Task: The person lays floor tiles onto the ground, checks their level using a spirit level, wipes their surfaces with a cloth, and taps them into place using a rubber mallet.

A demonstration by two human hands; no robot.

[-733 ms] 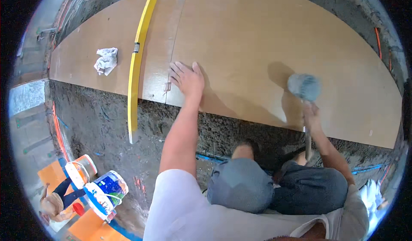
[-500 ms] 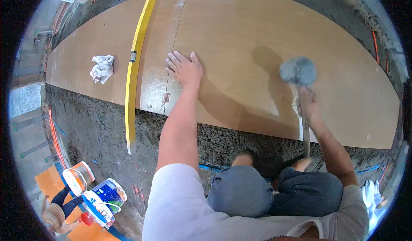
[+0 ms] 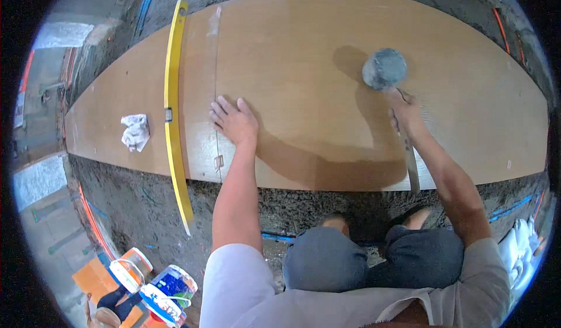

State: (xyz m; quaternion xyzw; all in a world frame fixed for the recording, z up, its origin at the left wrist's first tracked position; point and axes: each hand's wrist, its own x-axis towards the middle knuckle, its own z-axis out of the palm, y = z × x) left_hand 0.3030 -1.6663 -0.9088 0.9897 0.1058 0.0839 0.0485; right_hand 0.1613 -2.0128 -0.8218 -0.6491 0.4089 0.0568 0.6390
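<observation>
My left hand (image 3: 235, 120) lies flat with fingers spread on a large glossy tan tile (image 3: 304, 47), close to the seam with the narrower tan tile (image 3: 198, 82) on its left. My right hand (image 3: 407, 114) is wrapped round the handle of a rubber mallet (image 3: 384, 69), whose thick grey head points away from me. A dark shadow of the arm and mallet falls on the tile. Whether the head touches the surface, I cannot tell. Left of my left hand, a yellow spirit level (image 3: 172, 94) lies across the narrower tile, its near end sticking out past the edge.
A crumpled white cloth (image 3: 135, 133) lies left of the level. Dark rough mortar (image 3: 134, 193) surrounds the tiles. Beside the seam sits a small clip (image 3: 219, 162). Two buckets (image 3: 172, 287) stand at lower left near another person (image 3: 108, 313). White bags (image 3: 517, 252) are at lower right.
The mallet and my right hand have moved farther from me over the tile. My left hand stays flat near the seam. The whole view has shifted, so the tiles and level appear lower.
</observation>
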